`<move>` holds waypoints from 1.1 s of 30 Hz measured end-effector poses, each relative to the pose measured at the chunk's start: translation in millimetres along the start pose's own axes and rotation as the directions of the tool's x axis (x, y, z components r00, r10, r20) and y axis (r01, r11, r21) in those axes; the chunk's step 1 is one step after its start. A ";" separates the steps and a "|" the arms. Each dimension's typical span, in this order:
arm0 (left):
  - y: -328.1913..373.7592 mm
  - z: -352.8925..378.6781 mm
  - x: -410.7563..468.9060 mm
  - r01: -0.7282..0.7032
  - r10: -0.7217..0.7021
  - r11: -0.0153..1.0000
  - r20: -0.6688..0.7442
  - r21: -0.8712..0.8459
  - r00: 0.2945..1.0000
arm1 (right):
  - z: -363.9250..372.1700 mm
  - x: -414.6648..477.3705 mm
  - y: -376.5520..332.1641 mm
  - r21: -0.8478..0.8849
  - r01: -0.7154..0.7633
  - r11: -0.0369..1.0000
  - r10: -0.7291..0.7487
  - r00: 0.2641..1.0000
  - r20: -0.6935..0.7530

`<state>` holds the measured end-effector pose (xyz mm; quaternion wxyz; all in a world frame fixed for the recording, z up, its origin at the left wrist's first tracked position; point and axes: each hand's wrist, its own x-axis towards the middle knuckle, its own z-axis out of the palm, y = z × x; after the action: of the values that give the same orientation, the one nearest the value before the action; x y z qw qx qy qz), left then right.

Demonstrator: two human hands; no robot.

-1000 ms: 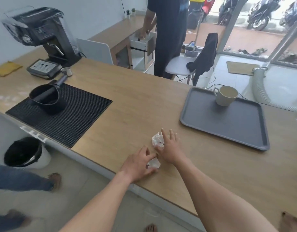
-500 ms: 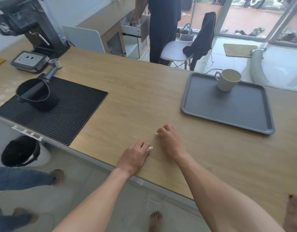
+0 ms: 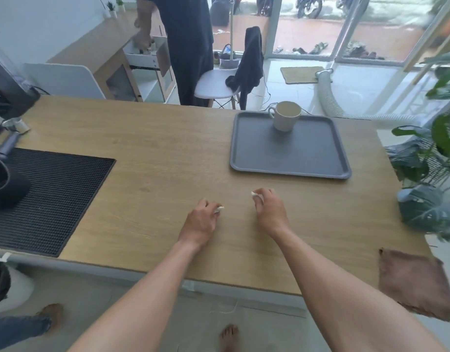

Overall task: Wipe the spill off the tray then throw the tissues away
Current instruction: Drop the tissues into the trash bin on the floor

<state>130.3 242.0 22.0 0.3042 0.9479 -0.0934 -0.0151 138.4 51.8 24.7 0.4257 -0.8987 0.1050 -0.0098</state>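
Wooden counter (image 3: 168, 153); grey tray (image 3: 290, 158) lies far right, long axis left to right, beige mug (image 3: 286, 119) at its far edge, handle leftward; no spill visible (wiping looks done). Left hand (image 3: 201, 222) and right hand (image 3: 269, 212) rest apart, short of the tray, each clenched round a wadded tissue (image 3: 220, 209), white tips peeking out; balled tight, likely for binning, so no axis to read.

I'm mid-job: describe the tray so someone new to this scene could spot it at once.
Start at the long wooden table. On its far right part lies a flat grey tray with rounded corners and a raised rim. Unlike the black ribbed mat at the table's left, it has a cream mug standing at its far edge.
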 end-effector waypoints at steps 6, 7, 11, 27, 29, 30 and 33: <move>59.2 34.1 30.3 -0.120 0.120 0.993 0.139 -0.014 0.983 | -61.4 -9.2 39.7 -0.033 -0.062 0.998 0.057 0.989 -0.139; 69.3 40.2 33.6 -0.138 0.140 0.990 0.156 -0.022 0.978 | -71.2 -12.1 46.5 -0.037 -0.076 0.996 0.070 0.985 -0.157; 113.3 66.6 43.5 -0.203 0.206 0.978 0.224 -0.038 0.952 | -109.1 -27.5 74.6 -0.061 -0.132 0.989 0.113 0.964 -0.242; 318.9 172.1 3.7 -0.524 0.518 0.841 0.470 -0.132 0.714 | -261.7 -136.2 192.6 0.059 -0.392 0.918 0.363 0.772 -0.521; 339.4 189.6 -6.1 -0.554 0.557 0.816 0.476 -0.163 0.680 | -277.1 -152.7 207.0 0.074 -0.427 0.901 0.397 0.744 -0.538; 350.8 198.5 -11.7 -0.577 0.575 0.801 0.479 -0.162 0.663 | -285.3 -161.1 215.7 0.090 -0.444 0.891 0.416 0.725 -0.548; 384.1 222.6 -30.9 -0.652 0.610 0.747 0.523 -0.131 0.595 | -306.9 -186.0 241.4 0.127 -0.494 0.860 0.471 0.671 -0.572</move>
<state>16.5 -186.3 62.4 0.2154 0.8198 -0.5039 -0.1664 -119.9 -294.3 48.4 0.3421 -0.7988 0.4644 -0.1710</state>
